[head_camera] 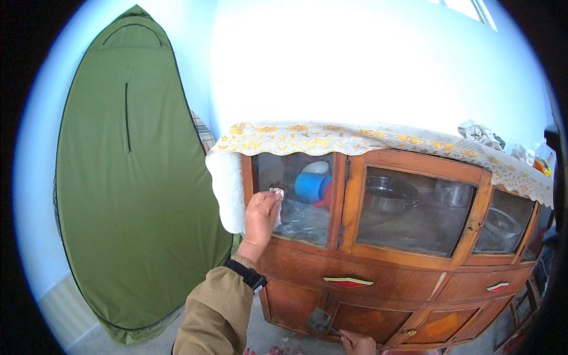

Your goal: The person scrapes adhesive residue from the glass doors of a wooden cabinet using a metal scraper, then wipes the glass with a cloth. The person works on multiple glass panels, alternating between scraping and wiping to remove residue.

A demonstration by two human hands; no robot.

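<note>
My left hand (262, 213) holds a crumpled white cloth or tissue (279, 208) against the left glass pane (270, 171) of a wooden cabinet (377, 266). Behind that pane lie a blue cylindrical container (309, 186), a red item and clear plastic film. Low in the view, my right hand (357, 344) grips the thin handle of a small scraper (318, 319), whose grey, stained blade is in front of the lower cabinet doors. The rest of my right arm is out of view.
A floral-edged cloth (301, 138) drapes over the cabinet top, with crumpled plastic (479, 133) on its right part. A tall green pop-up tent (142, 191) stands left of the cabinet. Reddish scraps (279, 351) lie on the floor below. Pots show behind the middle glass.
</note>
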